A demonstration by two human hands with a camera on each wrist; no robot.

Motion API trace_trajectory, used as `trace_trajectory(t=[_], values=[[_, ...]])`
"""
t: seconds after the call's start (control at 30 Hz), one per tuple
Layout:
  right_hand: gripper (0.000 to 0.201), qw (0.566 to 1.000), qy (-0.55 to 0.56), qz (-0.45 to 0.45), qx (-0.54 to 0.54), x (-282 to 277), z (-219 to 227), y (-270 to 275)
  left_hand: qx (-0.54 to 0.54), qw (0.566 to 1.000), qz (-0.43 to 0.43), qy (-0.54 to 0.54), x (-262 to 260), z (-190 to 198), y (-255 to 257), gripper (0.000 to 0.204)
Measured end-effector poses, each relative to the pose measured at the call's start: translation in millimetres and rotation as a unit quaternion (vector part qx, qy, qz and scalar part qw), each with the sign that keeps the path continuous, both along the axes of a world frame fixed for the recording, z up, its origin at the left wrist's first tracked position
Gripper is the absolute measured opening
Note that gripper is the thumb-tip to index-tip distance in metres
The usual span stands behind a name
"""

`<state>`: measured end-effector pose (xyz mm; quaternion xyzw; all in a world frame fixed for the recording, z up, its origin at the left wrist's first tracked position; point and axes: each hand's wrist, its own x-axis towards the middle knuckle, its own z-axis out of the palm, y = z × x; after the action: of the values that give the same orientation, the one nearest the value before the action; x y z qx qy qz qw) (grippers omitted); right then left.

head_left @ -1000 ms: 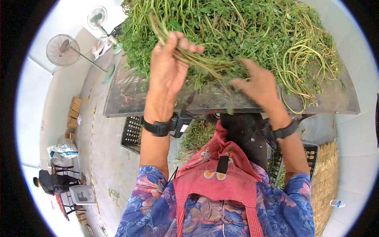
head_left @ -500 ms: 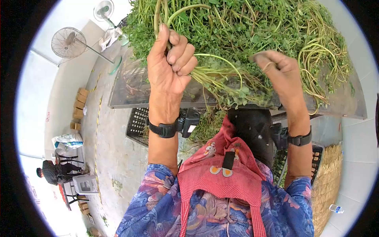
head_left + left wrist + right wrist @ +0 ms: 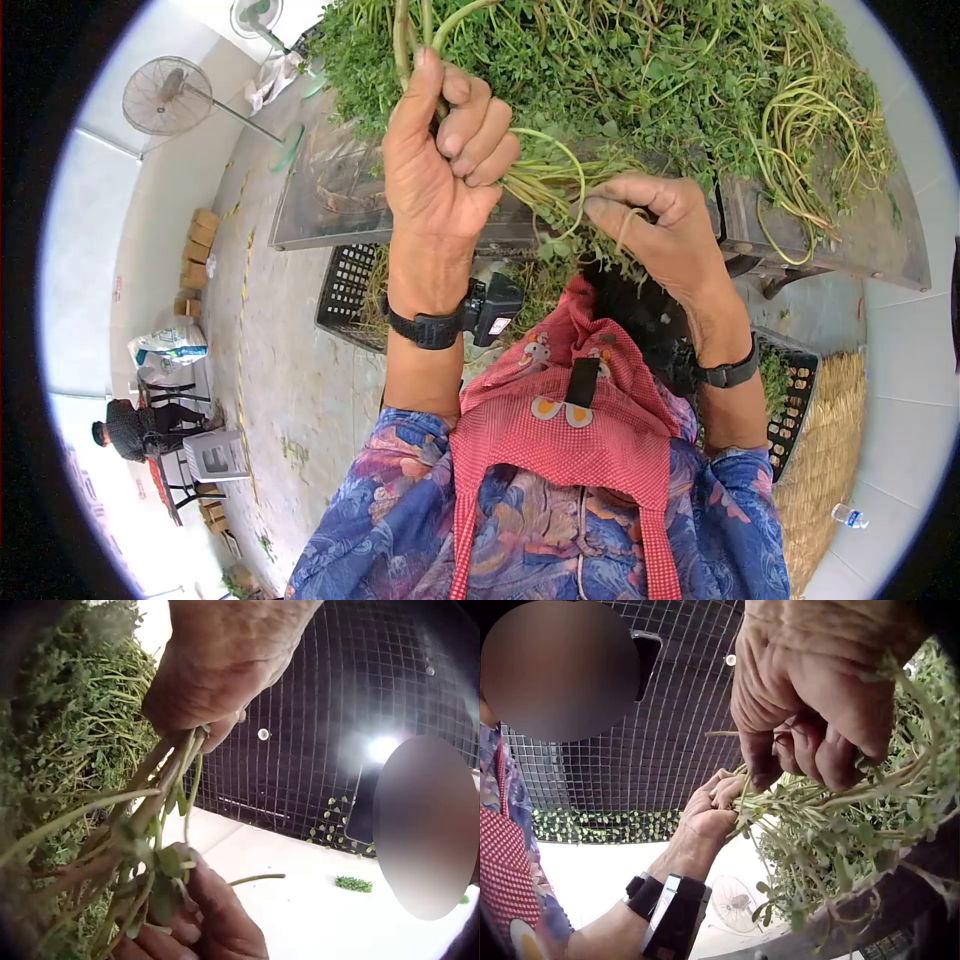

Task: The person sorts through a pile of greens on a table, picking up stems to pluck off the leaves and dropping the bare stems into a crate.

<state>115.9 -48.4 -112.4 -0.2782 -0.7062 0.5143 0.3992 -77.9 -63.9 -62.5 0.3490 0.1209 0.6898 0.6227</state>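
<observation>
My left hand [image 3: 445, 150] grips a bunch of leafy green stems [image 3: 540, 190] in curled fingers. Thick stem ends rise above its thumb, and the thinner leafy part trails out to the right. Thumb and fingers of my right hand [image 3: 665, 235] pinch at that trailing part, close to the table's front edge. In the left wrist view, the bunch [image 3: 161, 787] runs down from the left fist toward the right hand's fingertips [image 3: 206, 881]. From the right wrist, the right fingers are curled over the stems [image 3: 795, 802], just beside the left hand [image 3: 705, 817].
A large heap of greens [image 3: 620, 90] covers much of the dark table [image 3: 325, 205], with long loose stems [image 3: 800, 150] at its right. Below stand black crates [image 3: 350, 310] holding greens. Fans [image 3: 168, 95] stand at left, and a person [image 3: 135, 430] is farther off.
My left fingers have curled round the stems, which were lying across a looser hand. My right hand swung out to the right, then came back left and down to pinch the bunch.
</observation>
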Motion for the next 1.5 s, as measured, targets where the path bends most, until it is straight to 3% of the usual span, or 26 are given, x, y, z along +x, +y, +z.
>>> trace_trajectory(t=[0.03, 0.13, 0.17, 0.2, 0.23, 0.3, 0.37, 0.5, 0.57, 0.6, 0.63, 0.7, 0.73, 0.77, 0.83, 0.87, 0.9, 0.93, 0.97, 1.03, 1.17, 1.2, 1.23, 1.27, 1.37, 1.5], values=[[0.018, 1.0, 0.0, 0.001, -0.001, 0, -1, -1, -0.003, 1.0, -0.003, 0.0, 1, -1, -1, 0.035], [0.017, 0.978, 0.02, -0.204, 0.039, 3, -6, 3, -0.011, 1.0, -0.014, 0.001, 2, -3, -7, 0.035], [0.017, 0.978, 0.019, -0.206, 0.037, 11, -8, 8, -0.014, 1.0, -0.02, 0.002, 3, -4, -9, 0.035], [0.017, 0.975, 0.149, -0.13, -0.104, 21, -10, 14, -0.014, 1.0, -0.022, 0.002, 3, -5, -10, 0.035], [0.018, 0.931, 0.272, -0.047, -0.239, 24, -4, 15, -0.007, 0.999, -0.047, -0.01, 3, -6, -11, 0.034], [0.018, 0.916, 0.312, -0.061, -0.245, 20, 2, 4, 0.0, 0.997, -0.073, -0.023, 4, -8, -13, 0.032], [0.02, 0.835, 0.389, -0.042, -0.386, 18, 5, 0, -0.021, 0.994, -0.099, -0.051, 7, -11, -13, 0.031], [0.017, 0.832, 0.38, -0.025, -0.404, 15, -10, -4, -0.054, 0.986, -0.133, -0.081, 13, -18, -11, 0.031], [0.019, 0.882, 0.306, 0.036, -0.356, 13, -20, -6, -0.074, 0.98, -0.157, -0.093, 17, -21, -10, 0.031], [0.024, 0.887, 0.301, 0.068, -0.342, 11, -27, -6, -0.078, 0.98, -0.158, -0.093, 18, -24, -8, 0.031], [0.024, 0.886, 0.302, 0.066, -0.346, 9, -29, -9, -0.082, 0.98, -0.161, -0.085, 19, -26, -7, 0.031], [0.028, 0.934, 0.208, 0.081, -0.278, 6, -29, -13, -0.089, 0.979, -0.165, -0.077, 21, -30, -6, 0.031], [0.025, 0.957, 0.138, 0.03, -0.255, 6, -29, -18, -0.097, 0.979, -0.165, -0.074, 23, -31, -6, 0.031], [0.025, 0.956, 0.138, 0.03, -0.257, 3, -31, -19, -0.105, 0.978, -0.165, -0.072, 24, -31, -6, 0.031], [0.02, 0.98, 0.134, -0.003, -0.146, -3, -35, -19, -0.112, 0.981, -0.147, -0.056, 28, -31, -7, 0.031], [0.02, 0.98, 0.134, -0.003, -0.147, -2, -33, -19, -0.117, 0.984, -0.128, -0.04, 30, -32, -8, 0.031], [0.018, 0.994, 0.082, -0.039, -0.068, 1, -29, -20, -0.118, 0.984, -0.128, -0.04, 32, -33, -8, 0.031], [0.016, 0.997, 0.029, -0.074, 0.011, 2, -27, -20, -0.119, 0.988, -0.098, -0.028, 34, -34, -8, 0.031], [0.016, 0.997, 0.029, -0.075, 0.01, 2, -28, -20, -0.121, 0.99, -0.067, -0.016, 36, -35, -8, 0.031], [0.015, 0.972, -0.02, -0.19, 0.137, 1, -33, -20, -0.123, 0.99, -0.069, -0.004, 36, -38, -9, 0.032], [0.013, 0.942, 0.018, -0.245, 0.229, 7, -42, -7, -0.132, 0.984, -0.119, -0.03, 31, -39, -14, 0.033], [0.012, 0.98, 0.131, -0.152, -0.017, 18, -40, -4, -0.134, 0.983, -0.12, -0.03, 29, -38, -14, 0.033], [0.01, 0.935, 0.234, -0.044, -0.262, 26, -36, -2, -0.118, 0.982, -0.139, -0.037, 26, -35, -14, 0.032], [0.009, 0.906, 0.304, -0.004, -0.295, 30, -34, -3, -0.104, 0.981, -0.158, -0.044, 25, -35, -16, 0.031], [0.011, 0.87, 0.354, 0.013, -0.342, 34, -28, -11, -0.098, 0.977, -0.18, -0.064, 23, -36, -14, 0.031], [0.027, 0.921, 0.237, 0.045, -0.305, 33, -40, -17, -0.112, 0.974, -0.183, -0.073, 26, -36, -15, 0.031]])
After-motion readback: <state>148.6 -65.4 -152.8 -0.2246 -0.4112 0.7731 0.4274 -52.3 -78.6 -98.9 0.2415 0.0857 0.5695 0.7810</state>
